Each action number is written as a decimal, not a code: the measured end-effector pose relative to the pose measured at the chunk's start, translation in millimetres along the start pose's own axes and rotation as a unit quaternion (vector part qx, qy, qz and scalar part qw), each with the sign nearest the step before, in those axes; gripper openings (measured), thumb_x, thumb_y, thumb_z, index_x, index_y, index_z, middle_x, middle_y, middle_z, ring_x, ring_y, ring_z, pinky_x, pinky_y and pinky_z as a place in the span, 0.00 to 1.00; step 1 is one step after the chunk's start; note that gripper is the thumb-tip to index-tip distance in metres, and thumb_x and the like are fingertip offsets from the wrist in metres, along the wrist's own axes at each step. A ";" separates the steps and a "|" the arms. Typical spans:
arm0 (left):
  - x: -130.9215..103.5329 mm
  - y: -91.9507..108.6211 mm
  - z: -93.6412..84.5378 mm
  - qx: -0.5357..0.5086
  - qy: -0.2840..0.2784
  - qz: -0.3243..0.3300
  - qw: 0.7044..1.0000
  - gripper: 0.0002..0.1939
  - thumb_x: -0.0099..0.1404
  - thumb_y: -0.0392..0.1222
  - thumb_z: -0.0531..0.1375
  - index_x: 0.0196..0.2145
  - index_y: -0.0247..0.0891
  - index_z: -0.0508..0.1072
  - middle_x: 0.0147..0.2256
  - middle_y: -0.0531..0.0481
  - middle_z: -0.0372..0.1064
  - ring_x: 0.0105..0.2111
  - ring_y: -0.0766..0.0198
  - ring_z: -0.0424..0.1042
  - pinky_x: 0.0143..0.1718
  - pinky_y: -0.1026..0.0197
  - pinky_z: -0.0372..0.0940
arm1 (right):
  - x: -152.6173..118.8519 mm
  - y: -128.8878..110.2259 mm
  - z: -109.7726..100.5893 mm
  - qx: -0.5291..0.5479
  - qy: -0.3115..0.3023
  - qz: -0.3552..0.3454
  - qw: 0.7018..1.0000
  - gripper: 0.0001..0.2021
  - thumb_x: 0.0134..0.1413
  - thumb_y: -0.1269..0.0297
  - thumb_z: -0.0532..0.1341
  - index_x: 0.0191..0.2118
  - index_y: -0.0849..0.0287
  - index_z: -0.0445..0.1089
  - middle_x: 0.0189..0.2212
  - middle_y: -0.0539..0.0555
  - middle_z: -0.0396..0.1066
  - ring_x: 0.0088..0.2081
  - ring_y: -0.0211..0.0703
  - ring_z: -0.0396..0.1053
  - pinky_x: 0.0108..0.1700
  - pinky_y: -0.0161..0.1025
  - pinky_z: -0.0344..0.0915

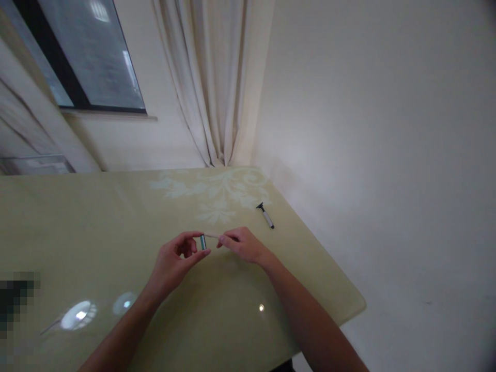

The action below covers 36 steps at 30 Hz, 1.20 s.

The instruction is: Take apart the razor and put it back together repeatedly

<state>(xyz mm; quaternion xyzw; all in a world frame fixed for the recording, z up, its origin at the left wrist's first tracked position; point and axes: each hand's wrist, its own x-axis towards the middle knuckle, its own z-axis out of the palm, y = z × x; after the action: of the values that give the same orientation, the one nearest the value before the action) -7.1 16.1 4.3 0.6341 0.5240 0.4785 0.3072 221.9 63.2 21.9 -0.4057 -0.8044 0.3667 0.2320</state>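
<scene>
Above the pale green table my left hand (176, 261) pinches a small blade-like cartridge (203, 242), dark and teal with a light edge, between thumb and index finger. My right hand (241, 244) holds a thin pale stick (211, 235) in its fingertips. The far end of that stick meets the upper end of the cartridge; whether they touch is too small to tell. A razor (266, 216) with a grey handle and black head lies on the table, beyond and to the right of my right hand.
The glossy table (329, 279) has a white floral pattern near its back edge and angles away along a white wall on the right. Curtains (209, 77) and a window stand behind it. A pixelated dark patch covers the lower left.
</scene>
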 end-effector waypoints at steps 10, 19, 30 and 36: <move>5.2 -5.3 1.8 -0.007 0.008 -0.003 1.000 0.22 0.55 0.53 0.72 0.44 0.39 0.79 0.24 0.57 0.67 0.24 0.67 0.67 0.25 0.65 0.62 | 6.9 16.0 1.8 -0.028 0.006 -0.003 1.000 0.20 0.70 0.56 0.56 0.39 0.62 0.82 0.22 0.48 0.65 0.27 0.35 0.59 0.31 0.34 0.49; 12.2 -10.9 2.3 -0.027 0.028 -0.005 0.999 0.24 0.53 0.54 0.72 0.43 0.37 0.79 0.23 0.58 0.65 0.22 0.69 0.64 0.24 0.66 0.59 | 12.3 19.1 5.7 -0.036 0.018 0.000 0.999 0.19 0.69 0.57 0.57 0.38 0.63 0.83 0.22 0.48 0.64 0.27 0.35 0.59 0.31 0.34 0.50; 15.8 -14.2 5.5 -0.041 0.018 0.007 0.999 0.26 0.53 0.56 0.72 0.43 0.36 0.78 0.24 0.58 0.65 0.22 0.69 0.64 0.24 0.66 0.58 | 17.0 21.1 8.8 0.005 0.015 -0.021 1.000 0.22 0.69 0.55 0.56 0.39 0.64 0.83 0.22 0.48 0.62 0.27 0.36 0.58 0.32 0.34 0.51; 17.3 -17.0 5.5 -0.057 0.018 0.012 0.998 0.26 0.54 0.55 0.72 0.45 0.36 0.77 0.24 0.58 0.64 0.23 0.69 0.64 0.25 0.66 0.59 | 17.2 20.3 9.7 0.047 -0.031 -0.038 0.998 0.22 0.69 0.52 0.56 0.41 0.64 0.83 0.20 0.45 0.56 0.25 0.35 0.54 0.31 0.34 0.49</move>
<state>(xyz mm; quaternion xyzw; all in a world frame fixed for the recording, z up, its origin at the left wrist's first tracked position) -8.4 37.7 -7.9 0.6131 0.4940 0.5223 0.3276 215.5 81.6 1.3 -0.3523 -0.8075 0.4077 0.2399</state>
